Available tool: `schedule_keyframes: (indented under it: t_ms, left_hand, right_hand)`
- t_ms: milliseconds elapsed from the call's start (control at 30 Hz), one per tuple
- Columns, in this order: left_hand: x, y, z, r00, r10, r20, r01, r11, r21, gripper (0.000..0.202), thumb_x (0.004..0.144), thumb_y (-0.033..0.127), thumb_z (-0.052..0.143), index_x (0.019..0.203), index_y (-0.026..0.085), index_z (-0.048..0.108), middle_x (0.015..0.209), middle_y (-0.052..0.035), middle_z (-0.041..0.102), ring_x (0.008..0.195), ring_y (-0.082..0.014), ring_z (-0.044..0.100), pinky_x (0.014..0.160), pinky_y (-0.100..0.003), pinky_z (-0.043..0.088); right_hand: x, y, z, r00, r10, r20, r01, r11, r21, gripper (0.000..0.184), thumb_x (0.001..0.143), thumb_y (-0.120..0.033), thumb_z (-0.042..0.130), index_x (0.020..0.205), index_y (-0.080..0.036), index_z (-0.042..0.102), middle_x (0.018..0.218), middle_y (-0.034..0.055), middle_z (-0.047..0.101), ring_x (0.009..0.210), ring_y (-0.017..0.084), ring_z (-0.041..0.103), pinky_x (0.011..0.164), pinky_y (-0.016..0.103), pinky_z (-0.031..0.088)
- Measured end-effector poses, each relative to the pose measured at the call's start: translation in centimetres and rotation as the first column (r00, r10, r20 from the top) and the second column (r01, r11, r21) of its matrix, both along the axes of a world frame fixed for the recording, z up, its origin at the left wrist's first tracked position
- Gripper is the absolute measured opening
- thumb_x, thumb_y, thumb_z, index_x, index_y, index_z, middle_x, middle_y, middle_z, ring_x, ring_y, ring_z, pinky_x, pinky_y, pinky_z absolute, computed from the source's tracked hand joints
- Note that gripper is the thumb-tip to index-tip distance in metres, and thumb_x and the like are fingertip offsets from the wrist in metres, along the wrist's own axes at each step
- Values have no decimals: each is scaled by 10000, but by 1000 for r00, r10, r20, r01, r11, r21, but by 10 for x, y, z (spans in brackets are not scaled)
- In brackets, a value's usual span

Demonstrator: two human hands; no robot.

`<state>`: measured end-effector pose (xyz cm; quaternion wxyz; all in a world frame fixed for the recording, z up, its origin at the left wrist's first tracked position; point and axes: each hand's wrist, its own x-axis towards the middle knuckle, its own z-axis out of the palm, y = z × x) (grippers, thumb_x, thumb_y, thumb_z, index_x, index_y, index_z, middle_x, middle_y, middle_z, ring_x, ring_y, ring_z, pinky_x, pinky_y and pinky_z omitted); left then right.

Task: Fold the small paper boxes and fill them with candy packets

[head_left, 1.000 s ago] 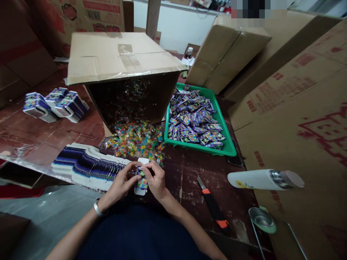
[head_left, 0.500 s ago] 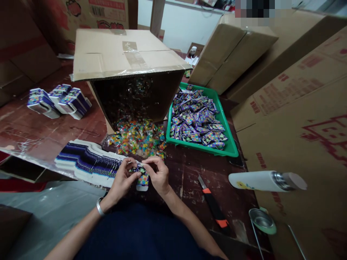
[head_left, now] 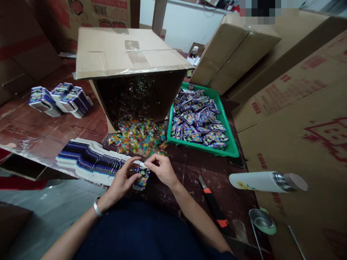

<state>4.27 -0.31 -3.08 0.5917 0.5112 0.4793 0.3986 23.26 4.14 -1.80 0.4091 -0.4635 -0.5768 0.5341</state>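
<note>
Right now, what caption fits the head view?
Both hands, left hand and right hand, hold a small printed packet beside spilled candy bags and green tray.

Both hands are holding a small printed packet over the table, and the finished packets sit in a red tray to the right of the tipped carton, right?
Not quite: the tray is green, not red, as the head view shows. The left hand and right hand do hold the small packet, right of the carton.

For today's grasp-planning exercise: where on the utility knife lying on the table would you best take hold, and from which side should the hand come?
Grip the utility knife around its dark handle, between the two orange parts, coming from above. It lies flat with the blade end pointing away from the person, so the handle is the nearer, safer part.
</note>
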Motion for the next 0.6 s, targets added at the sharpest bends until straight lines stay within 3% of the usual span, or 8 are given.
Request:
schedule_keyframes:
  t_ms: [167,233,300,367,433,500,600]
  left_hand:
    - [2,0,-3,998,63,2,-63,998,11,285,847,298,696,1115,211,653,1092,-68,670,1041,-222,622,845,-291,512]
    - [4,-1,-6,997,75,28,-74,997,-21,272,825,318,712,1062,203,642,1038,-54,666,969,-207,630,811,-285,512]
    - [2,-1,-9,998,44,51,-40,995,-87,282,792,336,740,1001,204,604,954,-23,645,846,-179,625,728,-266,510]
    - [-5,-2,-11,999,-42,29,46,991,-129,288,756,328,767,923,206,567,860,8,615,749,-161,600,665,-252,494]
    - [-18,-1,-10,988,-145,-54,138,985,-108,293,729,296,777,928,210,580,843,4,625,751,-174,601,681,-265,497]
    - [-32,1,-5,958,-247,-146,240,968,-68,369,716,275,769,1052,219,628,906,-30,673,808,-211,631,725,-292,512]
    - [-47,5,9,870,-444,-214,442,895,-59,452,701,276,764,1143,240,678,940,-49,730,844,-243,674,755,-303,525]
  right_hand:
    - [0,-12,-2,994,82,68,-95,968,230,203,926,-335,639,778,-202,681,932,55,711,886,191,665,847,321,502]
    - [6,-14,-4,988,119,98,-139,961,238,166,908,-357,668,840,-208,692,1011,64,710,943,201,668,830,310,514]
    - [18,-11,-8,986,72,150,-102,974,202,159,902,-372,674,913,-214,687,1009,57,711,917,196,674,745,283,522]
    - [36,-1,-15,954,-121,273,64,976,207,144,911,-350,650,915,-208,674,929,46,702,836,188,667,699,277,512]
    - [56,11,-24,846,-303,438,197,942,271,99,898,-296,649,878,-201,671,870,41,679,771,187,643,719,301,503]
    - [70,22,-34,760,-302,576,147,943,299,90,842,-246,706,920,-210,681,915,48,683,793,201,633,743,320,499]
    - [75,30,-48,719,-220,660,12,952,304,229,800,-202,752,1013,-242,678,977,44,713,880,222,628,767,324,499]
